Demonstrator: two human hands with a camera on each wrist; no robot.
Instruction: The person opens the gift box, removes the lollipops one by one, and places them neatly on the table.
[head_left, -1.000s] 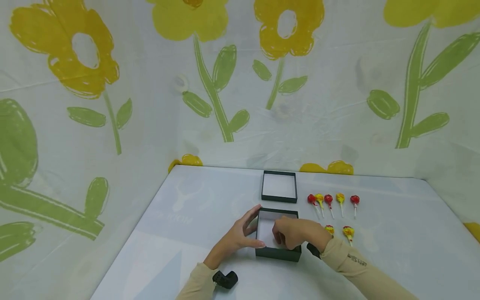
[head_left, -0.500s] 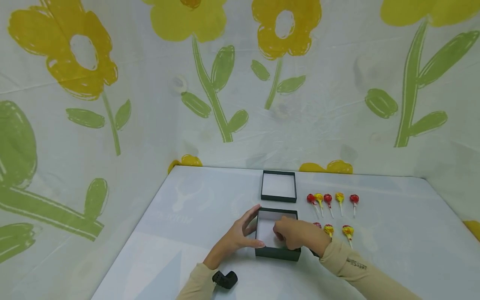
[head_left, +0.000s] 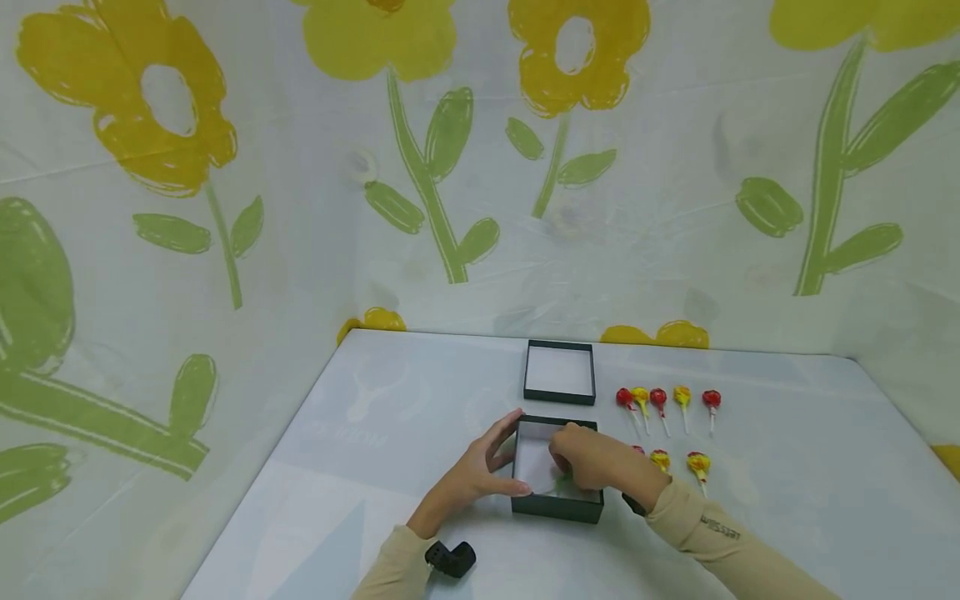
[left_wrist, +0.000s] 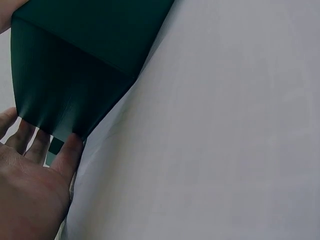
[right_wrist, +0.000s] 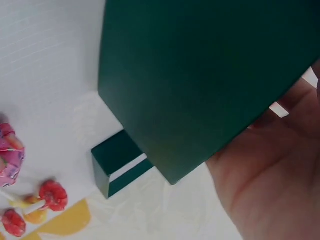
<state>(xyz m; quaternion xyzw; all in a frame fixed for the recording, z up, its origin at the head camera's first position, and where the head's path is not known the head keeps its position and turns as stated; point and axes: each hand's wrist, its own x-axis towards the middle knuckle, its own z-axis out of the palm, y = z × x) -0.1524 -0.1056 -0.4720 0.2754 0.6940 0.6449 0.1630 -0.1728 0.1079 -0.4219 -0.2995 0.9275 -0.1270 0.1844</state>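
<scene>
My left hand (head_left: 480, 471) holds the left side of a dark green open box (head_left: 557, 508), thumb at the front corner and fingers along the far side. In the left wrist view its fingertips lie against the box wall (left_wrist: 55, 80). My right hand (head_left: 588, 457) reaches inside the box with curled fingers, pinching what looks like a lollipop (head_left: 564, 482) with a greenish wrapper, low over the white inside. In the right wrist view the box wall (right_wrist: 200, 85) hides most of the fingertips, and a short white piece (right_wrist: 279, 110) shows between the fingers.
Behind the box lies a shallow green lid (head_left: 558, 398), its white inside up. To the right, several red and yellow lollipops (head_left: 658, 397) form a back row. Nearer are two yellow lollipops (head_left: 698, 463) and a pink lollipop (right_wrist: 10, 155). A flower-print curtain (head_left: 660, 208) surrounds the table.
My right hand has lifted slightly and shifted a little right inside the box, and a greenish wrapper now shows beneath it. My left hand keeps its place on the box.
</scene>
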